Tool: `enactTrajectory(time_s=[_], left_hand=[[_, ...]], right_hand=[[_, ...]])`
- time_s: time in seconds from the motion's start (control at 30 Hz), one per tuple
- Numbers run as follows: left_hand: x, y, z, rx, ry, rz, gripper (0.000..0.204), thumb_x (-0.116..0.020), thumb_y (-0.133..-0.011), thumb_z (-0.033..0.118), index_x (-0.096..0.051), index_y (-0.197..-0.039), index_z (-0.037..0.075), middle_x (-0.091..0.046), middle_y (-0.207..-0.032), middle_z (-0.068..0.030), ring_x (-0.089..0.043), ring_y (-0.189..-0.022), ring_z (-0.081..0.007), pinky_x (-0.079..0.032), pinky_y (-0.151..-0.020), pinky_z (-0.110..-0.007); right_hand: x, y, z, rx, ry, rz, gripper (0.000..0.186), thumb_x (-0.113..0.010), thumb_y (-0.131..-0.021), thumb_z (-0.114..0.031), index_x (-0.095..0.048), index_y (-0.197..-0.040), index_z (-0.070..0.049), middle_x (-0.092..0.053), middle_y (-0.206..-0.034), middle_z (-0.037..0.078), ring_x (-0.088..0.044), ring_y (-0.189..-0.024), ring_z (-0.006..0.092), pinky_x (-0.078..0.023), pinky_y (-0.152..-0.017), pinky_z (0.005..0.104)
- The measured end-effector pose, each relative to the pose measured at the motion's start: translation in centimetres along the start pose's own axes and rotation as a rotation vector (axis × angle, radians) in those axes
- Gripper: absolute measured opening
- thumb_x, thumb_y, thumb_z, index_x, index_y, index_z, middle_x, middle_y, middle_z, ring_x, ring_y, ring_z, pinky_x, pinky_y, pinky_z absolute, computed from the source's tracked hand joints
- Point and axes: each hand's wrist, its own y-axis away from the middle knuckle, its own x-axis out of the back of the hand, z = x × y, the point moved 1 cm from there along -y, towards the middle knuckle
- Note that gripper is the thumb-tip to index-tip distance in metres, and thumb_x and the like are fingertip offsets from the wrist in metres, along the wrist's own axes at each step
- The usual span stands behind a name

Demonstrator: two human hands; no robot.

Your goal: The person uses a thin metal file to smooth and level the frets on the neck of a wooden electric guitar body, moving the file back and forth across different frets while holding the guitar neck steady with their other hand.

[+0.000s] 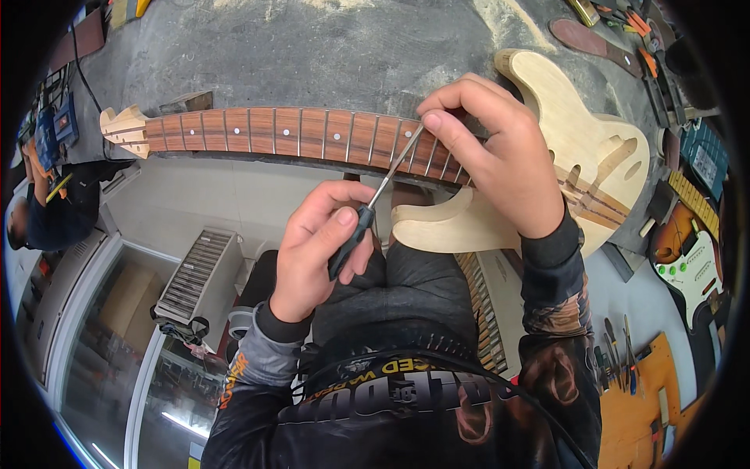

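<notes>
A slim hand file with a dark handle lies slantwise over the fretboard. My left hand is closed around its handle, just off the near edge of the neck. Thumb and fingers of my right hand pinch the file's far end, against the frets. Under it stretches the guitar neck, with a brown striped fretboard, metal frets and pale dot inlays. Its pale headstock points left. At the right the neck meets a bare wooden guitar body with open cavities; my right hand and forearm hide part of that joint.
The dusty dark workbench carries the guitar. A wooden block sits behind the neck. Pliers and other tools crowd the bench's right end. A sunburst electric guitar stands at the far right. Another person works at far left.
</notes>
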Motion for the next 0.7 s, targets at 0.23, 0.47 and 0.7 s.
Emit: enactTrajectory(time_s=[0.23,0.47,0.7], left_hand=[[0.2,-0.5,0.4,0.177,0.342,-0.161,0.038,-0.049,-0.111,0.028,-0.051,-0.135,-0.001,-0.056,-0.063,-0.0092,-0.043,-0.045,-0.0102,-0.035,-0.048,-0.027],[0.1,-0.3,0.8,0.147,0.388,-0.178,0.037,-0.059,-0.106,0.020,-0.052,-0.138,0.001,-0.065,-0.080,-0.0122,-0.050,-0.053,-0.0094,-0.039,-0.050,-0.022],[-1.0,0.2,1.8,0.066,-0.151,0.013,0.046,-0.062,-0.105,0.020,-0.046,-0.144,0.002,-0.064,-0.074,-0.0091,-0.049,-0.054,-0.0073,-0.039,-0.052,-0.022]], right_hand=[[-0.4,-0.3,1.1,-0.066,-0.174,0.026,0.015,-0.069,-0.100,-0.014,-0.071,-0.101,0.001,-0.072,-0.096,0.013,-0.069,-0.091,0.0283,-0.053,-0.085,0.0371],[-0.3,-0.5,1.3,-0.064,-0.208,-0.037,0.014,-0.066,-0.102,-0.012,-0.070,-0.105,0.000,-0.069,-0.099,0.013,-0.068,-0.095,0.0288,-0.053,-0.086,0.0371],[-0.1,-0.5,1.5,0.027,-0.079,-0.073,0.010,-0.064,-0.103,-0.006,-0.069,-0.109,0.000,-0.067,-0.101,0.008,-0.065,-0.099,0.0214,-0.050,-0.090,0.0316]])
